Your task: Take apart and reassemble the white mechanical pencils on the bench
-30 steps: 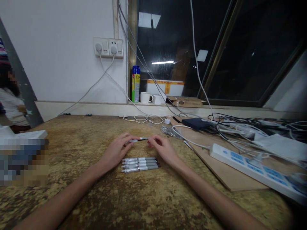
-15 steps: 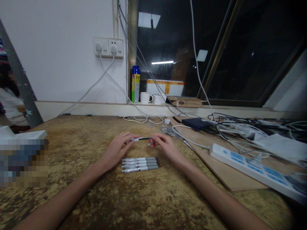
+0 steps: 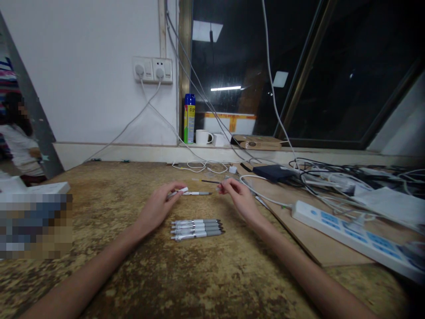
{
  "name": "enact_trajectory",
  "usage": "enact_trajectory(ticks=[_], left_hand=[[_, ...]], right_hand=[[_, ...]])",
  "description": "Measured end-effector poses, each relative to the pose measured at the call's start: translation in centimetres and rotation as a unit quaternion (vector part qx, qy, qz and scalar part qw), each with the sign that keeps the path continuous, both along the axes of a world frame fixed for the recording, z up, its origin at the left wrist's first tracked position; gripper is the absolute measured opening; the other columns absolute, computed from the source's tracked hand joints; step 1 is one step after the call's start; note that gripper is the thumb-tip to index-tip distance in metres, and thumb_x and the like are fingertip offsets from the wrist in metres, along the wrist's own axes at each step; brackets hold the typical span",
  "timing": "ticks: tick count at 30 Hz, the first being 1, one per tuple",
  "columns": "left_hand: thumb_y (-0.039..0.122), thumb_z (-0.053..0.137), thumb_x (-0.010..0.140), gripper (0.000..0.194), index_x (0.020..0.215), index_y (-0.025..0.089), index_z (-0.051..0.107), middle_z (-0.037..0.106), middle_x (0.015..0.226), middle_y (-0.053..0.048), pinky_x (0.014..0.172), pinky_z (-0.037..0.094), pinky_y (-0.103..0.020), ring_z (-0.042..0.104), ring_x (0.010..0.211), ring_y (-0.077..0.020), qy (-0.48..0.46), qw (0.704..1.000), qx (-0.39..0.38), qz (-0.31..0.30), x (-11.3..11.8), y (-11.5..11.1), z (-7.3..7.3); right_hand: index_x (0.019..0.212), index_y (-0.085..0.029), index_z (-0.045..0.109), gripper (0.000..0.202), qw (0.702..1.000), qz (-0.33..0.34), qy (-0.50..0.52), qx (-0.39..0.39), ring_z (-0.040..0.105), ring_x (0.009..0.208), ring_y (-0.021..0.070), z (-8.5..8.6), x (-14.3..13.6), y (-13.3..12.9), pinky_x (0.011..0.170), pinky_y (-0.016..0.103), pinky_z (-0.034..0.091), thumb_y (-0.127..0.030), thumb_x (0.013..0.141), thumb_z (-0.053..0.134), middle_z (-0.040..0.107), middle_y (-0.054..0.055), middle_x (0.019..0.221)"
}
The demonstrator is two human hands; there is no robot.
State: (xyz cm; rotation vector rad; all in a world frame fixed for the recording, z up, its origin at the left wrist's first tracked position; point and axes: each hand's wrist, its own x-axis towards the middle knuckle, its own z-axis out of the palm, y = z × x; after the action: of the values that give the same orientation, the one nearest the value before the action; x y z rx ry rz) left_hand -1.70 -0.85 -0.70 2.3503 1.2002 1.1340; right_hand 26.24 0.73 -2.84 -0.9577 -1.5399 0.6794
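My left hand [image 3: 164, 201] pinches a white pen barrel [image 3: 183, 190] over the table. Just beyond its fingertips lies a pen [image 3: 201, 193] with a grey grip, pointing right. Between the thumb and fingers of my right hand [image 3: 237, 195] is the end of a thin dark pen refill [image 3: 210, 181], which points left and has a yellowish part near its far end. Something small and clear also shows at the right fingertips, too blurred to name. Nearer to me, several white and grey pens [image 3: 197, 230] lie side by side in a row.
On the right, a white power strip [image 3: 348, 235] rests on a brown board [image 3: 299, 221] beside tangled cables and a dark box [image 3: 274, 173]. A spray can [image 3: 189, 118] and a white mug [image 3: 203, 137] stand on the sill. A person [image 3: 21, 141] is at the far left.
The dark refill has come away from the white barrel, moving right with my right hand. Another pen now shows between my hands. The view has shifted slightly.
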Motion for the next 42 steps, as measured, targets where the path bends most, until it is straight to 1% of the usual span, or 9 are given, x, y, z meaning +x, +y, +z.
enact_trajectory(ticks=[6, 12, 16, 24, 30, 34, 42], left_hand=[[0.034, 0.052, 0.101, 0.026, 0.119, 0.025, 0.068, 0.072, 0.120, -0.006, 0.098, 0.050, -0.041, 0.066, 0.110, -0.0247, 0.012, 1.000, 0.008, -0.001, 0.1, 0.0, -0.3], [0.032, 0.055, 0.099, 0.025, 0.117, 0.024, 0.070, 0.073, 0.119, -0.007, 0.099, 0.049, -0.041, 0.066, 0.110, -0.0253, 0.030, 0.999, 0.012, -0.002, 0.1, 0.1, -0.3], [0.028, 0.056, 0.097, 0.024, 0.117, 0.024, 0.070, 0.073, 0.118, -0.007, 0.099, 0.049, -0.041, 0.066, 0.109, -0.0250, 0.046, 0.999, 0.023, 0.000, 0.0, 0.3, -0.5], [0.028, 0.056, 0.097, 0.023, 0.116, 0.023, 0.069, 0.073, 0.115, -0.006, 0.095, 0.049, -0.040, 0.066, 0.106, -0.0244, 0.064, 0.998, 0.026, 0.007, 0.1, 0.4, -1.0], [0.025, 0.057, 0.095, 0.024, 0.116, 0.024, 0.069, 0.072, 0.115, -0.005, 0.097, 0.048, -0.040, 0.065, 0.107, -0.0242, 0.062, 0.998, 0.030, 0.007, 0.0, 0.4, -1.1], [0.025, 0.057, 0.095, 0.023, 0.116, 0.024, 0.069, 0.072, 0.114, -0.005, 0.095, 0.049, -0.040, 0.065, 0.105, -0.0239, 0.063, 0.998, 0.030, 0.005, 0.0, 0.4, -1.1], [0.025, 0.057, 0.096, 0.023, 0.116, 0.024, 0.069, 0.072, 0.116, -0.005, 0.098, 0.048, -0.040, 0.065, 0.109, -0.0245, 0.067, 0.997, 0.025, 0.008, 0.0, 0.3, -1.1]], right_hand=[[0.092, -0.019, 0.069, 0.033, 0.999, -0.016, -0.033, 0.025, 0.067, 0.088, 0.0227, 0.3, -0.2, -0.6, 0.086, 0.035, 0.050, -0.051, 0.094, 0.059, 0.072, 0.006, 0.090], [0.098, -0.019, 0.070, 0.031, 0.999, -0.016, -0.032, 0.032, 0.069, 0.092, 0.0241, 0.5, -0.1, -0.7, 0.088, 0.037, 0.051, -0.049, 0.092, 0.063, 0.074, 0.007, 0.095], [0.099, -0.020, 0.070, 0.030, 0.999, -0.015, -0.029, 0.031, 0.069, 0.093, 0.0247, 0.4, -0.1, -0.5, 0.089, 0.039, 0.052, -0.048, 0.090, 0.066, 0.074, 0.008, 0.098], [0.099, -0.021, 0.071, 0.027, 0.998, -0.019, -0.036, 0.038, 0.069, 0.096, 0.0245, 0.3, 0.0, -0.6, 0.091, 0.038, 0.051, -0.046, 0.091, 0.065, 0.075, 0.007, 0.101], [0.096, -0.020, 0.071, 0.027, 0.998, -0.023, -0.037, 0.038, 0.068, 0.090, 0.0238, 0.6, -0.1, -0.8, 0.087, 0.037, 0.051, -0.046, 0.092, 0.063, 0.074, 0.006, 0.094], [0.093, -0.020, 0.071, 0.031, 0.999, -0.014, -0.031, 0.037, 0.068, 0.088, 0.0233, 0.7, -0.1, -0.7, 0.086, 0.036, 0.051, -0.049, 0.093, 0.061, 0.073, 0.006, 0.089], [0.087, -0.020, 0.071, 0.032, 1.000, 0.004, -0.014, 0.022, 0.067, 0.086, 0.0222, 0.5, 0.0, -0.6, 0.085, 0.035, 0.049, -0.049, 0.095, 0.060, 0.073, 0.006, 0.090]])
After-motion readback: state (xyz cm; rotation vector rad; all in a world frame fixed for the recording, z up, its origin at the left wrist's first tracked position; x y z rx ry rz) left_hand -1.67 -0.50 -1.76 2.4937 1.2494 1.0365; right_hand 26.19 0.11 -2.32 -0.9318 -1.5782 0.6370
